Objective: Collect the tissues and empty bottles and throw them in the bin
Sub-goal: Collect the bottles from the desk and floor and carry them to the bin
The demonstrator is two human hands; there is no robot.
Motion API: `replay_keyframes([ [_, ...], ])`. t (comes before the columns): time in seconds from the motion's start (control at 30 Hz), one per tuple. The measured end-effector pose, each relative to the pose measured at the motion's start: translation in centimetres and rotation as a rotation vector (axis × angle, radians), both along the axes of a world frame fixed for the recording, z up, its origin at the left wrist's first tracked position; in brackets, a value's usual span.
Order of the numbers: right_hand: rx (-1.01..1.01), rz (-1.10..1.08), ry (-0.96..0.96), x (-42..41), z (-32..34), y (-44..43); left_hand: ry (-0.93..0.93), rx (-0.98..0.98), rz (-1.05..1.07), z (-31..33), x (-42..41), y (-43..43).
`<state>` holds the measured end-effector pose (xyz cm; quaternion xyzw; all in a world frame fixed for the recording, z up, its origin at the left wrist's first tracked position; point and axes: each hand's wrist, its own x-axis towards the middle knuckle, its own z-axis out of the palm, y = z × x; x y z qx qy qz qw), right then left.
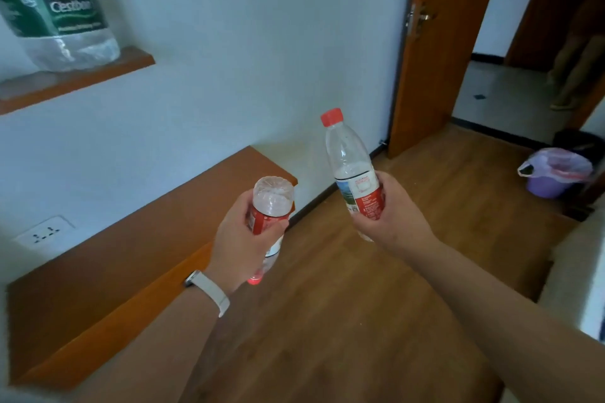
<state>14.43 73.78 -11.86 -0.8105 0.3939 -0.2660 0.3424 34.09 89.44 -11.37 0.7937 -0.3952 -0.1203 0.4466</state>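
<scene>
Two empty bottles are in hand, one to each. The left hand (242,239) is wrapped round the label of an upturned bottle (273,196), base up and red cap pointing down. The right hand (393,213) clasps the lower half of an upright bottle (347,154), cap on. Both are held over the floor (327,321) beside a low shelf (114,271). The bin (553,173), a lilac pail lined with a bag, stands well apart at far right, near the open door (435,59). Carrying looks to be the step in hand. The next move likely calls for a walk across to the bin and letting each bottle go over its mouth. No tissues show. A big jug (62,10) sits on a ledge (82,78) at upper left, and whether it is empty cannot be told.
</scene>
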Motion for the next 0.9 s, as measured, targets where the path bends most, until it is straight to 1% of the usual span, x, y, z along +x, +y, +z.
replay_keyframes([
  [0.17,-0.012,-0.098,-0.027,-7.5,-0.1,-6.8,0.001,-0.006,-0.125,0.8,-6.0,-9.1],
  [0.37,0.008,-0.196,-0.034,-13.9,-0.3,-12.1,-0.052,0.004,-0.248,1.4,-11.5,-17.7],
  [0.6,0.045,-0.369,-0.025,-19.0,-1.5,-16.7,-0.030,0.015,-0.416,0.9,-15.1,-26.2],
  [0.77,0.073,-0.510,-0.003,-22.1,-2.6,-21.1,-0.004,0.037,-0.542,-1.4,-16.6,-33.5],
  [0.9,0.074,-0.608,0.013,-22.9,-3.7,-26.0,0.052,0.043,-0.614,-3.0,-17.1,-40.8],
])
